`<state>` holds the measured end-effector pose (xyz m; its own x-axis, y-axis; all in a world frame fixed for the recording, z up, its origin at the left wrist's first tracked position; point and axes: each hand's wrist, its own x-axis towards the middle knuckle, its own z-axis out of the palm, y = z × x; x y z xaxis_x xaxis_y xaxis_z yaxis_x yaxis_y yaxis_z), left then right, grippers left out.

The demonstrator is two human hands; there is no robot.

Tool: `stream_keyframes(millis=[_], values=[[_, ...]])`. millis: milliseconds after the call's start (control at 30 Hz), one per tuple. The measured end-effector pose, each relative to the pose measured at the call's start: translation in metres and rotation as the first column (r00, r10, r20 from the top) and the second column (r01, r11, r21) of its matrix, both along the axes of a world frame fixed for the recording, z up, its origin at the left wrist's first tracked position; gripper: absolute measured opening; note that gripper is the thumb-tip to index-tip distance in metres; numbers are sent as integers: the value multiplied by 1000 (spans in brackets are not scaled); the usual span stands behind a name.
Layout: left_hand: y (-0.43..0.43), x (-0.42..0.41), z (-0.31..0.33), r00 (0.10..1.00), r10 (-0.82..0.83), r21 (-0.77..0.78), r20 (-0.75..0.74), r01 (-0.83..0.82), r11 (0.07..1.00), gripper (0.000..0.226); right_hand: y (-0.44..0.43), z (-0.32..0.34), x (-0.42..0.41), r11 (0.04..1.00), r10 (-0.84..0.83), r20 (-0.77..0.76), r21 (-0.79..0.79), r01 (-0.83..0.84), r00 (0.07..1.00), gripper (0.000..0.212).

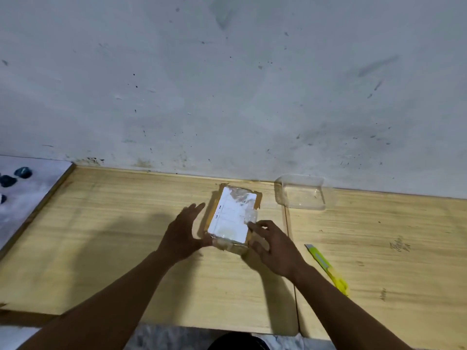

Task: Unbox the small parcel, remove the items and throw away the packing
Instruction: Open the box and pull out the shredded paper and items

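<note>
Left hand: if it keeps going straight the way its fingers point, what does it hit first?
Probably the parcel. The left hand lies open along the parcel's left side, fingers pointing up-right toward its far left corner. It could just skim past that edge toward the wall; one view leaves depth unclear.

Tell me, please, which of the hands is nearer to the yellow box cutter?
The right hand, at the parcel's near right corner; the cutter lies right of it. The left hand is across the parcel.

Both bare arms reach forward, left hand [183,232] flat with fingers extended, right hand [274,248] with fingers curled.
</note>
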<state>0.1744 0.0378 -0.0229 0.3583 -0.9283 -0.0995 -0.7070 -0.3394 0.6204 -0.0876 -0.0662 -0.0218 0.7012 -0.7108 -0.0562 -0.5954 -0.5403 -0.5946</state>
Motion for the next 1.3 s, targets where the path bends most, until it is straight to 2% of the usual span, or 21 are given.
stream_keyframes(millis=[100, 167, 233, 267, 333, 400, 433, 500, 533, 567, 667, 767, 800, 900, 967, 1067, 1167, 1300], values=[[1, -4, 0, 950, 216, 11, -225, -219, 976, 61, 31, -6, 19, 985, -17, -18, -171, 14, 1000, 51], [-5, -16, 1, 892, 310, 17, -328, -323, 946, 42, 48, -6, 29, 981, -9, 16, -195, 12, 1000, 54], [-15, -26, 2, 715, 399, 87, -573, -432, 898, 19, 54, -1, 38, 980, 74, 24, -185, -68, 997, 57], [-22, -31, 3, 620, 432, 124, -655, -476, 871, 16, 53, 5, 40, 979, 120, 27, -172, -113, 992, 55], [-36, -36, 6, 513, 450, 159, -731, -513, 844, 22, 42, 19, 41, 988, 79, 103, -144, -64, 992, 47], [-44, -40, 13, 494, 435, 156, -753, -508, 847, 24, 21, 28, 35, 980, -98, 223, -148, 133, 970, 50], [-47, -41, 15, 492, 426, 149, -759, -505, 850, 25, 9, 29, 29, 968, -165, 202, -152, 198, 965, 63], [-48, -42, 13, 496, 419, 164, -761, -477, 863, 30, -12, 31, 20, 970, -227, -32, -96, 223, 973, 103], [-48, -42, 9, 494, 410, 166, -767, -464, 870, 38, -20, 30, 17, 977, -214, -125, -31, 212, 969, 116], [-48, -43, 4, 490, 407, 165, -771, -463, 871, 47, -27, 27, 15, 981, -182, -126, 45, 189, 975, 120], [-46, -46, 0, 438, 389, 153, -810, -483, 862, 53, -43, 12, 10, 968, -174, 72, 194, 157, 982, 107], [-46, -51, 5, 320, 334, 158, -887, -470, 869, 46, -49, 5, 5, 939, -209, 176, 311, 147, 962, 96], [-47, -51, 3, 311, 320, 148, -895, -470, 870, 46, -50, 6, 5, 935, -206, 192, 327, 135, 960, 94], [-47, -54, 1, 306, 289, 109, -907, -494, 863, 47, -50, 17, 8, 939, -219, 213, 311, 146, 952, 78], [-48, -55, 0, 308, 283, 101, -908, -493, 864, 52, -52, 29, 12, 930, -290, 206, 290, 224, 935, 64], [-48, -52, 1, 355, 267, 82, -896, -458, 885, 68, -60, 35, 18, 926, -353, 146, 197, 322, 924, 56], [-50, -51, -3, 470, 202, 2, -859, -392, 920, 87, -67, 29, 26, 907, -420, 121, 51, 417, 899, 34], [-51, -53, -8, 678, 219, -120, -701, -414, 902, 75, -66, 18, 37, 898, -422, 203, -41, 438, 884, 6]])
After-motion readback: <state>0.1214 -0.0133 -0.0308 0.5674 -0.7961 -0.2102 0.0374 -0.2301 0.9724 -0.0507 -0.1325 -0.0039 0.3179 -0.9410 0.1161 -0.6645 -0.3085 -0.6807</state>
